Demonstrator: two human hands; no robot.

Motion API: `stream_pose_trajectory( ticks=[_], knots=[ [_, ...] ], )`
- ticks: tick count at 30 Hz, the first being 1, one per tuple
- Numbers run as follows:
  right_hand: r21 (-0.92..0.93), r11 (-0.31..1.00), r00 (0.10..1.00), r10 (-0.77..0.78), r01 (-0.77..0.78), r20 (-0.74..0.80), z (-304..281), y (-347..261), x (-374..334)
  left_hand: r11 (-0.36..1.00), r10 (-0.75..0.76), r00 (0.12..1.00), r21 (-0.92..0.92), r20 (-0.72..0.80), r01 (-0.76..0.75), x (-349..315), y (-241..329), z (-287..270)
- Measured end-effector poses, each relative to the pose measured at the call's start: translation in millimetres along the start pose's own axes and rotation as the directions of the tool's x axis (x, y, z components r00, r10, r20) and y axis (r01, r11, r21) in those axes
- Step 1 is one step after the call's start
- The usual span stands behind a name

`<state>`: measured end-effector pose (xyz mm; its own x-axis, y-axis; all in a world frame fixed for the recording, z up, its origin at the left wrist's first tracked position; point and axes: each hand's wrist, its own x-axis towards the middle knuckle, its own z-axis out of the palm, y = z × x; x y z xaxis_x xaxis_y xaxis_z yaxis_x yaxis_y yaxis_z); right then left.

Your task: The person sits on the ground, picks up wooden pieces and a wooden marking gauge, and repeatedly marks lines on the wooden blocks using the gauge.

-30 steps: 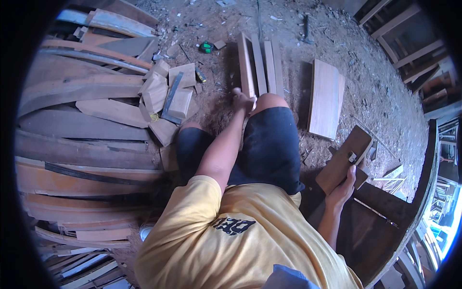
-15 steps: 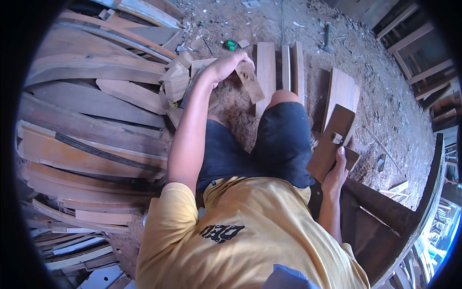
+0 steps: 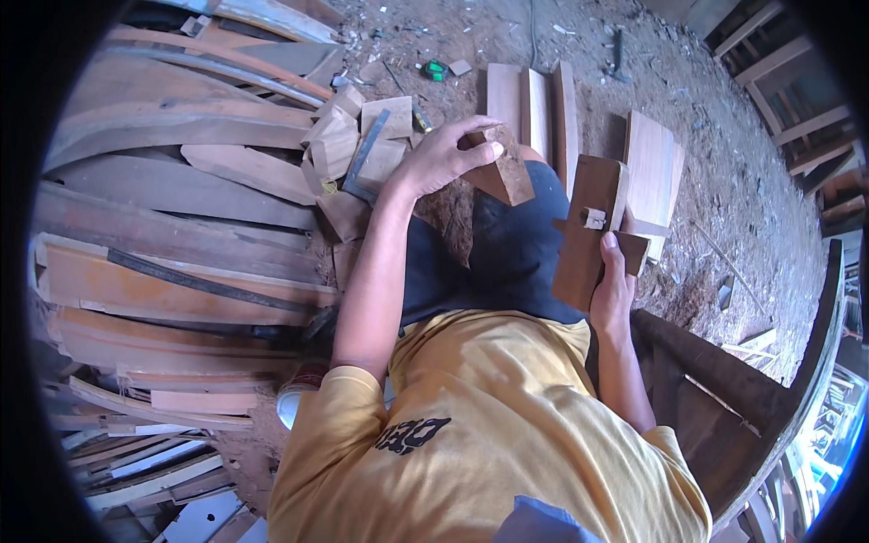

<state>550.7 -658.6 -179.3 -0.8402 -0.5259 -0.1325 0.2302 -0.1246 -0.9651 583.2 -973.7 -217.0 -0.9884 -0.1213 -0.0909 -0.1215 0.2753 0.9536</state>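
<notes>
My left hand [image 3: 439, 158] grips a short brown wood block [image 3: 507, 172] above my thigh, thumb on its near face and the other fingers mostly behind it. In my right hand [image 3: 615, 281] is a dark wooden hand plane [image 3: 588, 249], held upright with a crossbar handle sticking out at its sides. A pale wedge [image 3: 595, 218] shows in the middle of the plane's body. The block and the plane are apart, the block to the left. My right thumb rests along the plane; its other fingers are partly hidden behind.
Planks [image 3: 534, 109] lie beyond my knees, with more boards [image 3: 647, 163] to the right. A metal square [image 3: 369, 145] rests on wood offcuts at left, beside stacked curved timbers [image 3: 172, 217]. A green tape measure [image 3: 434, 70] and a hammer [image 3: 619, 56] lie on the dusty ground.
My left hand has brought the wood block nearer and to the right, turning it. My right hand has raised the plane slightly and moved it left, more upright. The metal square has come into sight.
</notes>
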Motion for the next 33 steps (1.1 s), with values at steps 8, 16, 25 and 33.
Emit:
stream_pose_trajectory(
  ticks=[8,16,25,33],
  knots=[
    [0.022,0.999,0.999,0.031,-0.031,0.012,-7,2,0,0.956,0.290,0.900,0.059,-0.325,-0.287,17,-20,20],
    [-0.335,0.932,0.985,-0.089,0.135,0.148,10,10,23,0.834,0.167,0.904,-0.432,-0.394,-0.343,65,-64,38],
    [-0.434,0.883,0.979,-0.114,0.176,0.167,64,11,73,0.696,0.064,0.924,-0.647,-0.378,-0.313,74,-93,40],
    [-0.311,0.896,0.938,-0.247,0.317,0.243,71,15,108,0.950,0.137,0.639,-0.082,-0.757,-0.301,67,-59,53]
  ],
)
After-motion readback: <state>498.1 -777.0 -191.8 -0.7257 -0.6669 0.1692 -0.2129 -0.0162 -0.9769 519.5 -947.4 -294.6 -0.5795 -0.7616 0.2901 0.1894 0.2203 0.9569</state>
